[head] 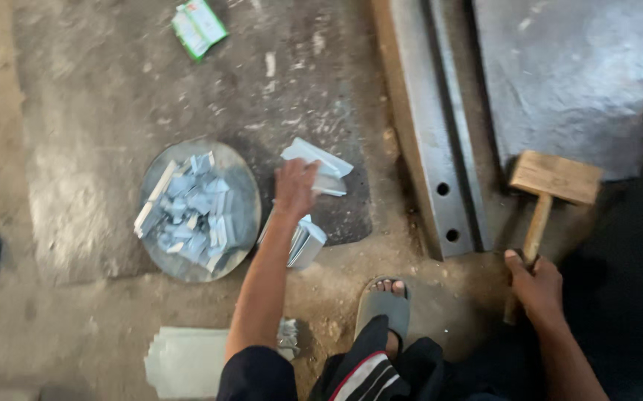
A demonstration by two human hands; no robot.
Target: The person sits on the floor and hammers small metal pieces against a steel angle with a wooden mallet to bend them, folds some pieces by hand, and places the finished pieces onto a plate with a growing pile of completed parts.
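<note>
Two hands are at work over a grimy concrete floor. Far left of the fingers sits a round metal pan [243,194] heaped with small folded pieces of shiny sheet metal [188,208], and below it, near the person's elbow, lies a flat stack of pale cut sheets [184,360]. The left hand [295,187] reaches out with its fingers closed down onto a folded sheet-metal piece [321,165], which pokes out just beyond the fingertips; more folded pieces [305,241] stand bundled just under the wrist. The held piece is thin, pale grey and creased into a long angled strip, with bright edges. By my reading the step in hand is picking up one folded piece; the next move calls for a firm pinch and a clean lift, since the edges look sharp. Right of the fingers runs a heavy steel bar with holes [440,186]. Farthest right, the right hand [536,286] is wrapped around the handle of a wooden mallet [555,178], whose head rests on the floor beside a dark steel plate [581,74].
</note>
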